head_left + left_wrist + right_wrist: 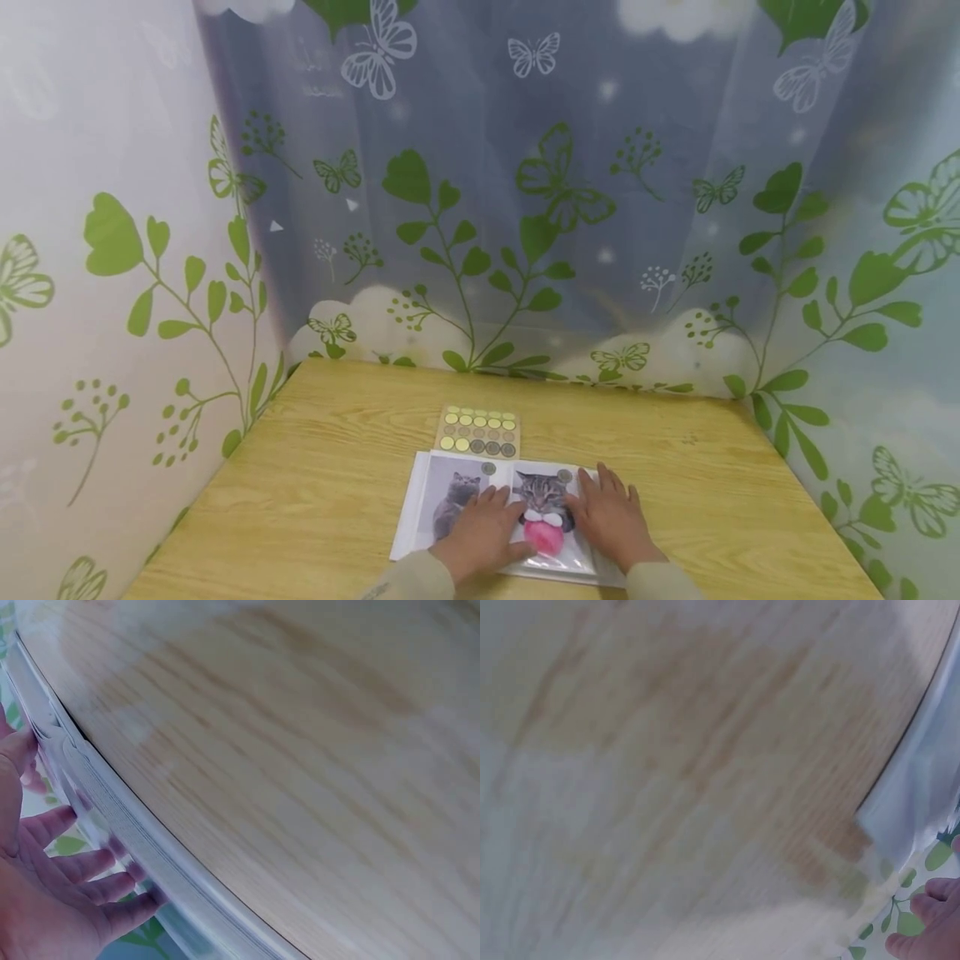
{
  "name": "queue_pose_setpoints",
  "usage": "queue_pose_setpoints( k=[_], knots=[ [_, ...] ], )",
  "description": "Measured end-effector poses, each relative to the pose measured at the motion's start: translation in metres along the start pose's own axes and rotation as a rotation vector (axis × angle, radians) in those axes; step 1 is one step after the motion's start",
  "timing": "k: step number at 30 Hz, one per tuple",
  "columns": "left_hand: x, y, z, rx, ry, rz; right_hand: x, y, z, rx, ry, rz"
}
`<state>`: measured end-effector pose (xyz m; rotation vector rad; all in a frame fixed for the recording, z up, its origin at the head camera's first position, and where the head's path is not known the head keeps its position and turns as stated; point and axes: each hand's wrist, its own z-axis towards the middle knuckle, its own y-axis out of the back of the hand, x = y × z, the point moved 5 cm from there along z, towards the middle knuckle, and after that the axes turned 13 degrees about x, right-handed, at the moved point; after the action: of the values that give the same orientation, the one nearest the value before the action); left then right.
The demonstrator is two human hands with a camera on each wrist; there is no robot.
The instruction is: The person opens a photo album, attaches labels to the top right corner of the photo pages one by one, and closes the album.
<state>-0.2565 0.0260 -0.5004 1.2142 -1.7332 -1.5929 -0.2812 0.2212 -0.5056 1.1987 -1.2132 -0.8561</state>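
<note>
White pages of the photo album [411,510] lie spread on the wooden table [300,467], the left one showing a grey cat picture [448,496]. At the album's far edge sits a card of round discs [477,432], near enough to be nudged if the album slides. The left hand [480,531] rests across the inner fold, fingers spread and fairly straight, gripping nothing; light, even pressure there should hold the sheets level without buckling them. On the right page, a tabby cat picture [542,487] with a pink ball [543,538] shows between the hands; its shiny cover may slip, so flat fingertips beat dragging ones. The right hand [613,517], fingers likewise extended and holding nothing, rests along that page's outer margin, where matching pressure would steady the edge.
</note>
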Motion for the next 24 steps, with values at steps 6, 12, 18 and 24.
queue_pose_setpoints(
  k=[6, 12, 18, 24],
  knots=[
    [0.01, 0.001, -0.002, -0.013, -0.017, 0.02, -0.003, -0.001, -0.002, 0.009, -0.015, 0.001],
    [0.013, -0.001, 0.0, -0.018, -0.004, 0.022, -0.005, -0.003, -0.005, 0.034, -0.03, 0.013],
    [0.002, 0.0, 0.0, -0.071, -0.044, 0.054, -0.008, -0.008, -0.007, 0.034, -0.027, 0.026],
    [-0.01, -0.003, 0.001, -0.129, -0.078, 0.085, -0.009, -0.01, -0.009, 0.034, -0.019, 0.043]
  ],
)
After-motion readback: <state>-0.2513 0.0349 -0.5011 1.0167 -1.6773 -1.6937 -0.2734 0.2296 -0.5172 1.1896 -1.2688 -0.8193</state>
